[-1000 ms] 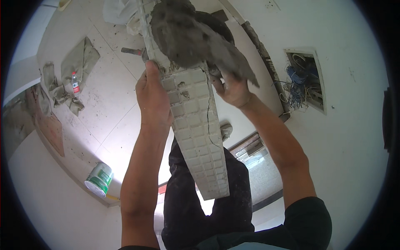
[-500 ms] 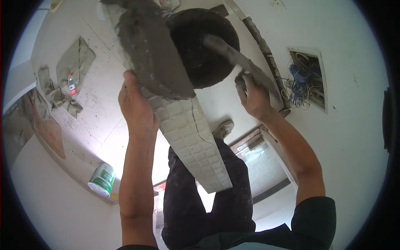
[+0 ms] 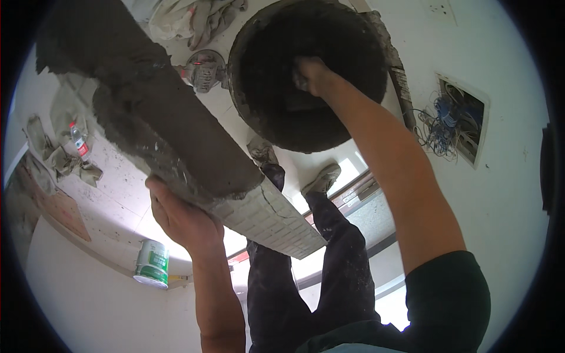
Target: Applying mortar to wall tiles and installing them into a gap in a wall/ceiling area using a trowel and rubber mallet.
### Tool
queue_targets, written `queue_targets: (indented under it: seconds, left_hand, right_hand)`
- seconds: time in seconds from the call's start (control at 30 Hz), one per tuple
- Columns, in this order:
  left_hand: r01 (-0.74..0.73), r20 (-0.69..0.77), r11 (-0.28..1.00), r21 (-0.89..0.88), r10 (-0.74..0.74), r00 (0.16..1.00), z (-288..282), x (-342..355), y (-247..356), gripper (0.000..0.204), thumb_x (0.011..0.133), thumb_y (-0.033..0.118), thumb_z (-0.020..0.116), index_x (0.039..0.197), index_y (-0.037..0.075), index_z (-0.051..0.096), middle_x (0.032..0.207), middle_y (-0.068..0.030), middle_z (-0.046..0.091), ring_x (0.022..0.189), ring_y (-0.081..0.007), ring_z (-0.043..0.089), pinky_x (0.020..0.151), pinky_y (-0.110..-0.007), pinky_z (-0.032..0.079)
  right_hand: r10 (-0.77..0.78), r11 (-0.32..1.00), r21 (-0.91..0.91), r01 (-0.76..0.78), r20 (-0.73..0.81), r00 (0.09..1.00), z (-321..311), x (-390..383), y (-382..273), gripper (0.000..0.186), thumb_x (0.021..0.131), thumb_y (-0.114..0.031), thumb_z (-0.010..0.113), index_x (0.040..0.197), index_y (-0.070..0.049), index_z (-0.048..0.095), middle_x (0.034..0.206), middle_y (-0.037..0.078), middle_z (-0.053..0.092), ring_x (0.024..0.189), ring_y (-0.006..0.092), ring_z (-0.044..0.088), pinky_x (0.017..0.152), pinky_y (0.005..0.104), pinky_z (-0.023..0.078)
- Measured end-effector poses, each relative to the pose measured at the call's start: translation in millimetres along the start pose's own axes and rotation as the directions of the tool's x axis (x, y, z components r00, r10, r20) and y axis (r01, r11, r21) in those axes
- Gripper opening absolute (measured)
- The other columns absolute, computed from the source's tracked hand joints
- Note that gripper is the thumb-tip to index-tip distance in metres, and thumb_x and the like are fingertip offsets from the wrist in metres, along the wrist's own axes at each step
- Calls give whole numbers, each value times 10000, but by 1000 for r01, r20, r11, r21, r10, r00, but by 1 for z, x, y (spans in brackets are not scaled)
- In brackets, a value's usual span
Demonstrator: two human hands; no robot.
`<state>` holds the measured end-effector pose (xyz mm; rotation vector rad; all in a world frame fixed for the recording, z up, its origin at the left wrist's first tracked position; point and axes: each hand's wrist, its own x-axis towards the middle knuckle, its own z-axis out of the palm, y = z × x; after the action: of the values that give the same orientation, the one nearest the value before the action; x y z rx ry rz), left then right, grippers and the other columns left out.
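Observation:
My left hand (image 3: pixel 185 220) grips the edge of a long, narrow tile (image 3: pixel 279 217), its thumb along the side. Grey mortar (image 3: pixel 182 123) lies thick over most of the tile's upturned face. The near end stays bare, showing a grid pattern and a crack. The tile slants from the upper left down to above my legs. Inside a large round black bucket (image 3: pixel 234 97), my right hand (image 3: pixel 313 76) is closed around a trowel (image 3: pixel 303 105). Its blade barely shows against the dark inside, and the handle is hidden in my fist.
Beside the bucket lies a power tool (image 3: pixel 206 70), with crumpled cloth (image 3: pixel 182 20) beyond it. A bottle (image 3: pixel 79 141) rests near more cloth at left. A white-and-green tub (image 3: pixel 153 265) stands by the lower-left wall. A wall recess (image 3: pixel 465 123) at right spills blue wires.
My right hand with the trowel has gone from the bucket's right side down into it. The tile has swung leftward at its far end and tilted more. My view has shifted too.

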<state>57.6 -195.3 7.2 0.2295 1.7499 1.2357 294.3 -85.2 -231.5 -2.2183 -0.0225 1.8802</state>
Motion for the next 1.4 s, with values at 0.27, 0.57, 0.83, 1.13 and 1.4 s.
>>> queue_targets:
  seconds: [0.27, 0.57, 0.83, 1.13, 1.4]
  left_hand:
    - [35, -216, 963, 269, 25, 976, -9, 10, -21, 558, 1001, 416, 372, 1277, -66, 429, 1185, -156, 527, 1105, -236, 554, 941, -345, 492]
    - [2, -188, 996, 93, 15, 982, -2, 18, -11, 573, 985, 466, 387, 1269, -27, 450, 1234, -133, 490, 1125, -201, 525, 924, -327, 500]
    - [-91, 3, 996, 19, 91, 996, 26, 27, 17, 480, 1012, 351, 351, 1240, -55, 463, 1232, -148, 519, 1083, -243, 540, 921, -354, 453]
    - [-191, 117, 981, -31, 193, 974, 62, 31, 23, 484, 1009, 333, 358, 1213, -89, 480, 1155, -153, 567, 1056, -234, 549, 925, -357, 442]
    - [-27, 244, 980, -195, 76, 967, 109, -12, 55, 482, 1014, 324, 339, 1225, -93, 456, 1167, -173, 559, 1047, -273, 576, 892, -395, 493]
  right_hand:
    - [-239, 933, 273, 235, -20, 971, 28, 29, 25, 66, 870, -73, 560, 906, -18, 560, 675, 65, 522, 509, 171, 479, 431, 309, 375]
    - [-334, 931, 120, 344, -94, 938, 22, -43, 34, 68, 843, -94, 555, 850, -48, 505, 626, 31, 495, 490, 131, 474, 396, 274, 353]
    - [-521, 854, 71, 516, 103, 847, -34, -143, 41, 124, 831, -111, 606, 836, -58, 494, 593, 11, 470, 476, 86, 449, 387, 234, 335]
    - [-826, 421, 69, 904, 441, 351, -132, -257, 47, 234, 846, -118, 548, 1006, 50, 521, 593, 20, 478, 529, 82, 442, 468, 265, 374]
    - [-748, -461, -218, 860, 616, -245, -154, -249, 52, 378, 820, -134, 607, 1149, 24, 511, 1001, 188, 592, 825, 351, 611, 737, 437, 506]
